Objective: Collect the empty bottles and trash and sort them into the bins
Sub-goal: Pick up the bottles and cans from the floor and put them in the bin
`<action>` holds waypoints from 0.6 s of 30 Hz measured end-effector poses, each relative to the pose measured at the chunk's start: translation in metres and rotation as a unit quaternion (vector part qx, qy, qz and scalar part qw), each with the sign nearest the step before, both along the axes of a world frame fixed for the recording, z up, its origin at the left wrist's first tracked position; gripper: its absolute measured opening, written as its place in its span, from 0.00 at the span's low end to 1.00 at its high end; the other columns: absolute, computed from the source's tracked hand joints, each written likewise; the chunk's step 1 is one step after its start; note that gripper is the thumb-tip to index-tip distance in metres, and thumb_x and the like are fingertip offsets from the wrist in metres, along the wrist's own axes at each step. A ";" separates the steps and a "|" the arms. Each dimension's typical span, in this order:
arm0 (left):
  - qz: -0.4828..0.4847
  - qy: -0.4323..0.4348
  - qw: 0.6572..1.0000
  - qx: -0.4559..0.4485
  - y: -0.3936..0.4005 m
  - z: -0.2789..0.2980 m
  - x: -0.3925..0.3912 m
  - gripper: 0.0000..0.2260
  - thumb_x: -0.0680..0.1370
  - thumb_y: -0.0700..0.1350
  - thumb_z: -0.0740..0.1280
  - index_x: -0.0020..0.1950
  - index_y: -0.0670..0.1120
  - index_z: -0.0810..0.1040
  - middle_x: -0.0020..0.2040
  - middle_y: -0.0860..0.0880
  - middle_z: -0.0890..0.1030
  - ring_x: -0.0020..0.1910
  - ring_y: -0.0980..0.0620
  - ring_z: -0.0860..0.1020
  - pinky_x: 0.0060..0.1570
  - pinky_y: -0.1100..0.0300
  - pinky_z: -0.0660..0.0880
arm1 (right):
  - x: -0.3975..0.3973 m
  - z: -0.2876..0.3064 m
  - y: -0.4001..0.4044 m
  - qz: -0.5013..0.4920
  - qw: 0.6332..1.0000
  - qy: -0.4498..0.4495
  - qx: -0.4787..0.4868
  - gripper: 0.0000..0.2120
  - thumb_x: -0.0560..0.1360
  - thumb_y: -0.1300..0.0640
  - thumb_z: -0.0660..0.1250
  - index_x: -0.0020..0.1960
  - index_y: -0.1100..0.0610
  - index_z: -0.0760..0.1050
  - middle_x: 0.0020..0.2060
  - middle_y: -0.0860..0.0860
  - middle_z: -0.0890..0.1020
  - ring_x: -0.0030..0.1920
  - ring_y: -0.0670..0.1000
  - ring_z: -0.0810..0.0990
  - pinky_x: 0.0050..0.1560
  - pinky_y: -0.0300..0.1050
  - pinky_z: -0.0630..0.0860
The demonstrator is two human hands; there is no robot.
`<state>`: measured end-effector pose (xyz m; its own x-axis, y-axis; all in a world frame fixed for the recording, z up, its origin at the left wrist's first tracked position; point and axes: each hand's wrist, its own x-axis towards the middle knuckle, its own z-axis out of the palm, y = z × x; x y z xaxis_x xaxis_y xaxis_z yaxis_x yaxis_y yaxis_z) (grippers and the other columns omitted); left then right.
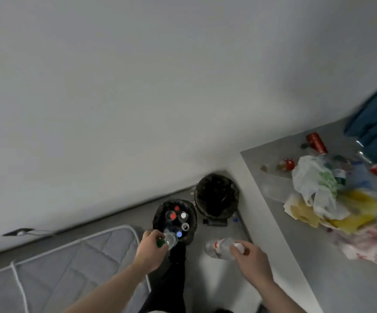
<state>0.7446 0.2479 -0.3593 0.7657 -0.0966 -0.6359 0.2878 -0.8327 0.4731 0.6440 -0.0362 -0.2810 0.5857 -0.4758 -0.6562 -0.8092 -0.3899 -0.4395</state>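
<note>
Against the wall, the nearer bin already holds several bottles. Left hand grips a green-capped bottle over it; right hand holds a clear bottle. Table trash remains, perhaps half.

Grey table — bags, red cans; floor — two bins.

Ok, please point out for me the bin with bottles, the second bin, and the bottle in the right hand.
bottle bin [191, 211], head view, right rim.
second bin [197, 195], head view, left rim.
right-hand bottle [219, 248], head view, clear body near the red label.
</note>
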 end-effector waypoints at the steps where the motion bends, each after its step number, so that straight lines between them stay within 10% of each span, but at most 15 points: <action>1: -0.007 0.014 1.000 0.006 -0.002 -0.012 0.011 0.10 0.75 0.48 0.70 0.55 0.53 0.77 0.54 0.52 0.70 0.51 0.49 0.77 0.55 0.59 0.72 | 0.013 -0.008 0.000 -0.008 1.000 0.002 -0.001 0.12 0.76 0.44 0.70 0.56 0.48 0.83 0.51 0.50 0.86 0.53 0.55 0.82 0.52 0.47 0.77; 18: -0.054 0.115 0.991 0.045 -0.061 -0.247 0.099 0.14 0.79 0.45 0.64 0.64 0.49 0.74 0.58 0.51 0.67 0.53 0.43 0.77 0.54 0.56 0.70 | 0.105 -0.238 -0.018 -0.051 0.993 0.079 0.066 0.12 0.72 0.42 0.73 0.47 0.48 0.74 0.37 0.48 0.85 0.37 0.50 0.83 0.37 0.46 0.76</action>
<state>0.8439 0.1866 -0.6063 0.5871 -0.1052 -0.8026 0.2868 -0.9002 0.3278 0.7490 -0.0544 -0.5192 0.4237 -0.4305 -0.7970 -0.9044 -0.2495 -0.3460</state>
